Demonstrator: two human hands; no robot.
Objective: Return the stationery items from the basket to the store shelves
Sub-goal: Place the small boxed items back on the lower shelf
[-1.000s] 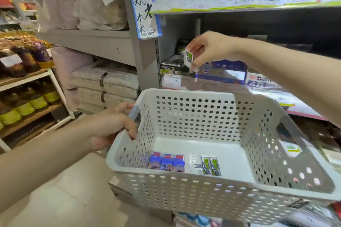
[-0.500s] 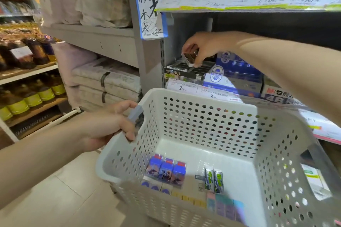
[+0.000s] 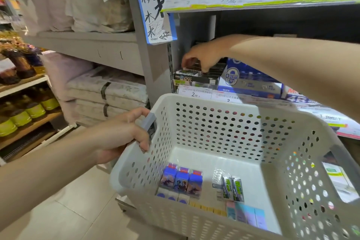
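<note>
Basket (image 3: 224,115) fills the near view, perforated and pale, its near wall half hiding blue packs (image 3: 182,180) and two green-labelled packs (image 3: 232,188) on the floor. Left hand (image 3: 124,132) grips its grey handle. Farther off, right hand (image 3: 204,55) reaches into a dark display box (image 3: 195,79) on the shelf, fingers curled down; whether they hold anything I cannot tell.

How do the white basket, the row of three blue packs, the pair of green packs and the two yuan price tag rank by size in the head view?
1. white basket
2. three blue packs
3. green packs and price tag: these look alike, and the tag sits farther from the camera, so I won't rank them.
</note>
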